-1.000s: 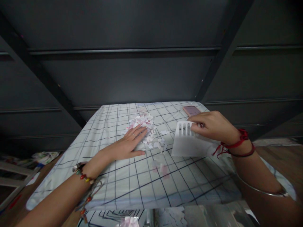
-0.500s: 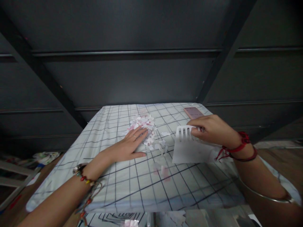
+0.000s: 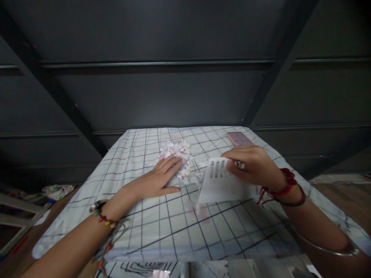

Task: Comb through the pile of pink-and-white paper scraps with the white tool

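Note:
My left hand [image 3: 164, 175] lies flat with fingers spread, its fingertips on the near side of a heap of torn white and pink paper scraps [image 3: 176, 148]. In my right hand [image 3: 252, 164] is a flat white slotted scraper [image 3: 220, 189], pinched at its slotted top edge. It stands tilted on the checked cloth [image 3: 171, 227], its lower left corner beside a few loose paper scraps [image 3: 195, 177]. My right fingers hide part of the slotted edge. A ring and bead bracelets are on my left hand and wrist, red cords on my right wrist.
A pink phone [image 3: 239, 139] lies at the table's far right, behind my right hand. Dark panels [image 3: 156, 96] rise behind the table. At the near edge is a clear container [image 3: 232, 268] with scraps. A pale slatted frame [image 3: 19, 220] stands at the lower left.
My right hand has moved the scraper left and slightly toward me, closer to the loose scraps. My left hand has stayed on the heap.

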Tool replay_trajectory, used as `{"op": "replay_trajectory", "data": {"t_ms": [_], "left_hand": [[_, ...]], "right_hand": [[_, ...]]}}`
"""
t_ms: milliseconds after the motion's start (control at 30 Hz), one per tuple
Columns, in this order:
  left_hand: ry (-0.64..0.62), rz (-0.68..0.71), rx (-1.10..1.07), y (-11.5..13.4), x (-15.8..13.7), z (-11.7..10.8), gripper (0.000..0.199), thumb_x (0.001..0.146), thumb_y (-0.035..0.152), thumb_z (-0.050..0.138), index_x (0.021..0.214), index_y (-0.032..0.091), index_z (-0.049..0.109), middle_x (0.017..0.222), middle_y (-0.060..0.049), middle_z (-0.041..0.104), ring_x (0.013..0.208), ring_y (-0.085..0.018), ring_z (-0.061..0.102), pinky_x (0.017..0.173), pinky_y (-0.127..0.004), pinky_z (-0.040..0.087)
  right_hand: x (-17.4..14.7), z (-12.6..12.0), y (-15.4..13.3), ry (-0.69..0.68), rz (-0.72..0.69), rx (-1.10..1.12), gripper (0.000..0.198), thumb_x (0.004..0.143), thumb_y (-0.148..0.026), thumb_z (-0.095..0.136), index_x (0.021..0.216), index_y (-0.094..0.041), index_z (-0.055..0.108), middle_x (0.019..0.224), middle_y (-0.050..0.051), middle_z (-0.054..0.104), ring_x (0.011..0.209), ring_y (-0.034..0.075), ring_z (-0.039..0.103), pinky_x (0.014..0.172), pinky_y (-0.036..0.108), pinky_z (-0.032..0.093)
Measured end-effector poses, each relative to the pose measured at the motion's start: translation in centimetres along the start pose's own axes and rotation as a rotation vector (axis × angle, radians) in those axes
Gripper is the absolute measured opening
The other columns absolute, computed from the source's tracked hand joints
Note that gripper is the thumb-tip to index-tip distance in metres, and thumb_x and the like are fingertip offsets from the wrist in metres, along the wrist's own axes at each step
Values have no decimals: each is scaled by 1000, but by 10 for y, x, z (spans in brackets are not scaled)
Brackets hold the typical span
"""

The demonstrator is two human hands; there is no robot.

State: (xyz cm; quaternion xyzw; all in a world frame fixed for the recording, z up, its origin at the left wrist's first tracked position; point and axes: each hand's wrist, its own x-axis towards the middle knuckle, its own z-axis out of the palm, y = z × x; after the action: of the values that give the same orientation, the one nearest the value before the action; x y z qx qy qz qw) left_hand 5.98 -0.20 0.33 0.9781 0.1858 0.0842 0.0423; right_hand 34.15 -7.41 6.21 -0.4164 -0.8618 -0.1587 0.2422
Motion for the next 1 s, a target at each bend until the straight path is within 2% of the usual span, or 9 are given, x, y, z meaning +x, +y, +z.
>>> {"op": "replay_trajectory", "data": {"t_ms": [200, 367, 433, 533, 600, 833, 1000], "left_hand": [[9, 9, -7, 0, 0, 0, 73, 88, 48, 46, 140, 20, 3, 144, -17, 14, 131, -36, 5, 103, -54, 15], [12, 31, 6, 0, 1, -1, 72, 88, 48, 45, 140, 19, 4, 143, -17, 13, 131, -35, 4, 103, -54, 14], [28, 57, -6, 2, 2, -3, 68, 88, 46, 46, 139, 19, 9, 140, -17, 19, 130, -34, 11, 103, -52, 16], [66, 102, -57, 7, 5, -7, 55, 89, 42, 46, 135, 18, 26, 128, -15, 34, 121, -29, 29, 101, -45, 25], [83, 126, -88, 12, 7, -10, 47, 89, 39, 47, 130, 19, 34, 121, -13, 39, 115, -27, 35, 98, -42, 31], [89, 190, -123, 21, 8, -15, 35, 89, 33, 46, 121, 18, 46, 111, -11, 44, 108, -26, 40, 93, -41, 35], [82, 193, -102, 21, 8, -15, 33, 89, 33, 47, 116, 15, 51, 110, -13, 45, 107, -26, 40, 93, -41, 35]], "right_hand": [[4, 1, -11, -35, 13, -22, 20, 73, -16, 39, 58, -19, 51, 52, -1, 53, 52, 11, 48, 54, 23, 35], [2, 0, -8, 0, 18, -46, 20, 73, -16, 39, 59, -19, 52, 52, -1, 53, 52, 12, 49, 54, 24, 35], [1, 0, -6, 20, 22, -49, 20, 74, -15, 39, 59, -19, 53, 54, 0, 55, 54, 12, 50, 55, 24, 36], [1, 1, -5, 10, 29, -50, 21, 74, -15, 39, 59, -19, 52, 55, 0, 56, 55, 12, 50, 55, 24, 36], [1, 1, -6, -12, 24, -40, 20, 74, -15, 39, 59, -19, 52, 54, 0, 54, 54, 11, 49, 55, 24, 36], [3, 1, -8, -37, 34, 48, 19, 74, -16, 40, 59, -19, 51, 54, -1, 54, 54, 11, 48, 55, 23, 35], [4, 0, -10, -109, 25, 121, 19, 74, -17, 41, 58, -19, 50, 52, -2, 52, 52, 10, 47, 54, 23, 34]]}}
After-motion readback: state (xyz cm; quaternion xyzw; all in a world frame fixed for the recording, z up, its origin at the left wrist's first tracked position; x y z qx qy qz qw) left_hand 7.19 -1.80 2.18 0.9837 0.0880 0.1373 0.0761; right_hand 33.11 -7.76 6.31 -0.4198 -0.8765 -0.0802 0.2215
